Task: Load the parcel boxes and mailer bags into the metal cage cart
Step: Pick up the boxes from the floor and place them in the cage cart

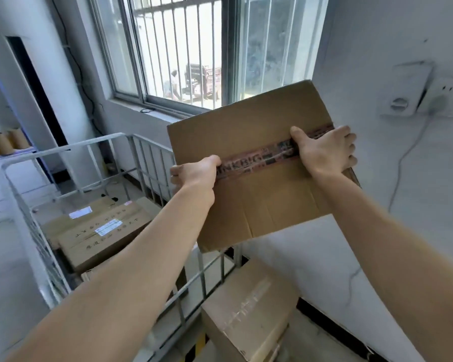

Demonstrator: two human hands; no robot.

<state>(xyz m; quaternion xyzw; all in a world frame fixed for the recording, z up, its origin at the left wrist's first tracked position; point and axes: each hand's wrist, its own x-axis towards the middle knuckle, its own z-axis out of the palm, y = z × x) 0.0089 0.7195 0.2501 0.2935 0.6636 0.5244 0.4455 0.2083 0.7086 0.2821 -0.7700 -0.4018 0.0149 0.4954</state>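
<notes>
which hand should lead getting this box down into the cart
Left, likely: the left hand grips the brown taped cardboard box on the edge nearer the grey metal cage cart; the right hand holds the far edge.

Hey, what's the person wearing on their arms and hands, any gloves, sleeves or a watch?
The left forearm and right forearm show no sleeves. The left hand and right hand are ungloved, with no watch, band or ring visible.

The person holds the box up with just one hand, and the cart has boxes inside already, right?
Not one hand. The head view shows both the left hand and the right hand gripping the box. The cart does have boxes inside already.
</notes>
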